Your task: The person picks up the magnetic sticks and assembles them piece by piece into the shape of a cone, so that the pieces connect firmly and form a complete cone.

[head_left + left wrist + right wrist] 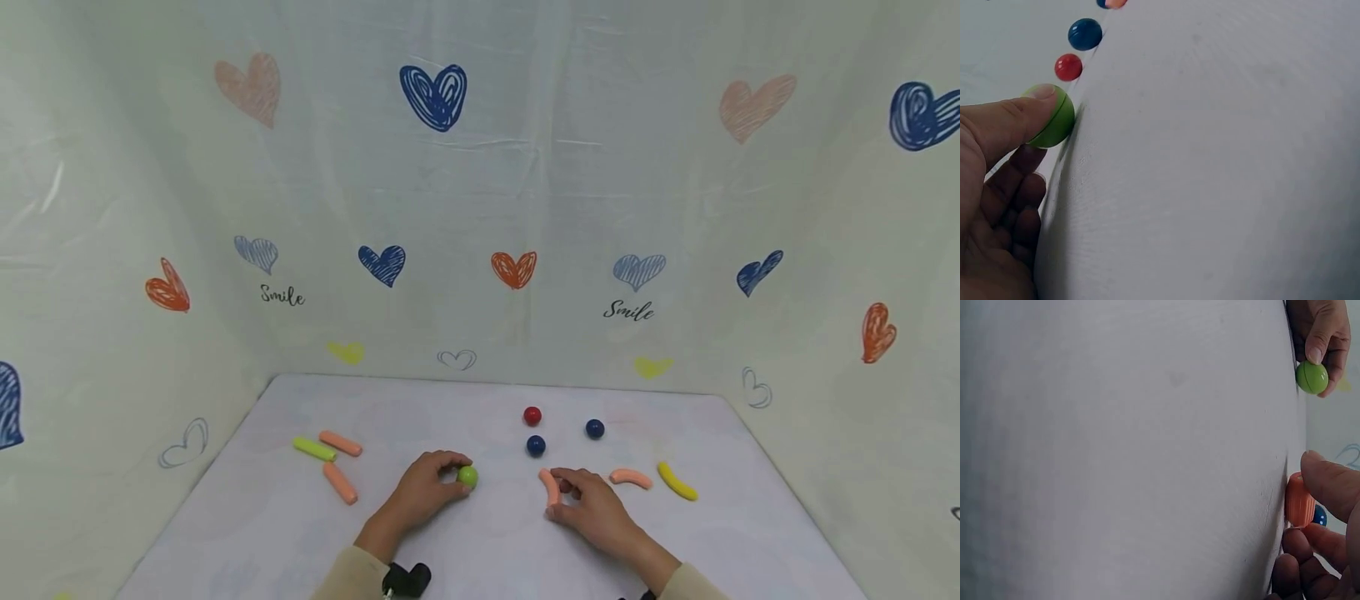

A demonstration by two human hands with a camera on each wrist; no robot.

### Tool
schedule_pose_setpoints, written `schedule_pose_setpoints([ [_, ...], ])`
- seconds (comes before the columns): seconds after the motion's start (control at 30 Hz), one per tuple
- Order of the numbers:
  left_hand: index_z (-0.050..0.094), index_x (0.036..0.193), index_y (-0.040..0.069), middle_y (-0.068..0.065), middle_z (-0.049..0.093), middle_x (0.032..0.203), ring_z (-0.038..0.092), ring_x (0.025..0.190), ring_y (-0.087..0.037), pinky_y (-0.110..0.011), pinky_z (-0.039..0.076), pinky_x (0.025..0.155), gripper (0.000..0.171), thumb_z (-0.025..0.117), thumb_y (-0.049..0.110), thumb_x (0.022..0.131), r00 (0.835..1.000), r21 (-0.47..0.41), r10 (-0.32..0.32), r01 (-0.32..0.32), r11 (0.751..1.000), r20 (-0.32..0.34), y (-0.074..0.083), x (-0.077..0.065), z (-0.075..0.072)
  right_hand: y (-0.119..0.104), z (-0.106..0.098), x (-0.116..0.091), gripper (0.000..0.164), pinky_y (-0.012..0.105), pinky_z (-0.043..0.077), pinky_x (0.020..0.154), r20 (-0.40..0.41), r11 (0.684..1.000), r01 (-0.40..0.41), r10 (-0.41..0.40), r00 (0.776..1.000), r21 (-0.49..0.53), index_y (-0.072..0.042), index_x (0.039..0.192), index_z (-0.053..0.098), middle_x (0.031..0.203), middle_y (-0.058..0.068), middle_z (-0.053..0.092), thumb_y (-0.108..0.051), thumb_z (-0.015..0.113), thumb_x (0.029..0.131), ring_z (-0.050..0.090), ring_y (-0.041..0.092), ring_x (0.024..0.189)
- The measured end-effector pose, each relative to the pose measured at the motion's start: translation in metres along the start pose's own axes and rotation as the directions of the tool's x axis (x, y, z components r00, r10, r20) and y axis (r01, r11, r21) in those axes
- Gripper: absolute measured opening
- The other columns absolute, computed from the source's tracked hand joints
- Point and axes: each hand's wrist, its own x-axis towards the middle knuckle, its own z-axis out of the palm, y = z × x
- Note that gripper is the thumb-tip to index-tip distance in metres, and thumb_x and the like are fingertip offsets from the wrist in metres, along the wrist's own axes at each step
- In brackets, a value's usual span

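Note:
With thumb and fingertips, my left hand (425,489) pinches a green ball (467,477) low over the white table. The left wrist view shows the thumb lying across the green ball (1054,128), a seam line running round it. To the right, my right hand (595,506) holds a curved salmon-orange stick (551,487) between thumb and fingers. Its ridged end (1299,501) faces the right wrist camera. Just beyond the hands lie a dark blue ball (536,446) and a red ball (532,416).
A second blue ball (595,429) lies farther right. Beside the right hand are another curved orange stick (631,478) and a yellow curved piece (677,482). On the left lie a lime stick (314,449) and two orange sticks (341,482). A heart-printed curtain (480,192) surrounds the table (247,508).

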Motion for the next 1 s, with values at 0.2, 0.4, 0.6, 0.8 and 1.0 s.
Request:
schedule_pose_setpoints([
  [0.2,0.076,0.123,0.020,0.002,0.073,0.120,0.062,0.117,-0.024,-0.055,0.048,0.105,0.034,0.083,0.026,0.090,1.000,0.008,-0.027,0.027,1.000,0.003,0.005,0.000,0.001,-0.004,0.002,0.003,0.054,0.026,0.042,0.072,0.025,1.000,0.008,-0.008,1.000,0.009,-0.014,0.134,0.070,0.098,-0.006,0.063,-0.028,0.089,0.085,0.052,0.014,0.088],
  [0.4,0.077,0.121,0.018,0.002,0.073,0.113,0.061,0.109,-0.021,-0.050,0.049,0.097,0.033,0.083,0.025,0.090,1.000,0.034,-0.003,0.003,0.999,-0.006,0.008,-0.002,0.004,-0.009,0.010,0.007,0.048,0.026,0.042,0.071,0.047,0.998,0.055,-0.056,0.997,0.010,-0.014,0.131,0.072,0.093,-0.006,0.062,-0.028,0.086,0.087,0.053,0.013,0.083],
  [0.6,0.077,0.123,0.021,0.008,0.073,0.111,0.061,0.106,-0.017,-0.047,0.048,0.093,0.033,0.082,0.031,0.091,1.000,0.067,0.023,-0.024,0.997,0.013,0.009,-0.003,0.014,-0.013,0.017,0.008,0.048,0.025,0.042,0.070,0.070,0.994,0.105,-0.106,0.992,0.020,-0.013,0.132,0.071,0.094,-0.007,0.061,-0.027,0.085,0.088,0.053,0.010,0.082],
  [0.8,0.077,0.124,0.022,0.008,0.076,0.116,0.060,0.104,-0.014,-0.050,0.043,0.097,0.033,0.080,0.032,0.093,1.000,0.106,0.028,-0.028,0.994,0.009,0.012,0.000,0.020,-0.018,0.022,0.012,0.043,0.024,0.044,0.070,0.092,0.980,0.186,-0.191,0.977,0.065,-0.012,0.130,0.072,0.094,-0.009,0.064,-0.023,0.082,0.090,0.053,0.005,0.080],
  [1.0,0.076,0.126,0.022,0.008,0.076,0.120,0.060,0.106,-0.015,-0.050,0.041,0.100,0.033,0.078,0.034,0.095,0.999,0.105,0.026,-0.031,0.994,0.044,0.014,0.004,0.021,-0.024,0.027,0.014,0.038,0.024,0.044,0.068,0.110,0.977,0.197,-0.205,0.973,0.082,-0.011,0.128,0.073,0.092,-0.008,0.064,-0.022,0.079,0.092,0.053,0.005,0.079],
])
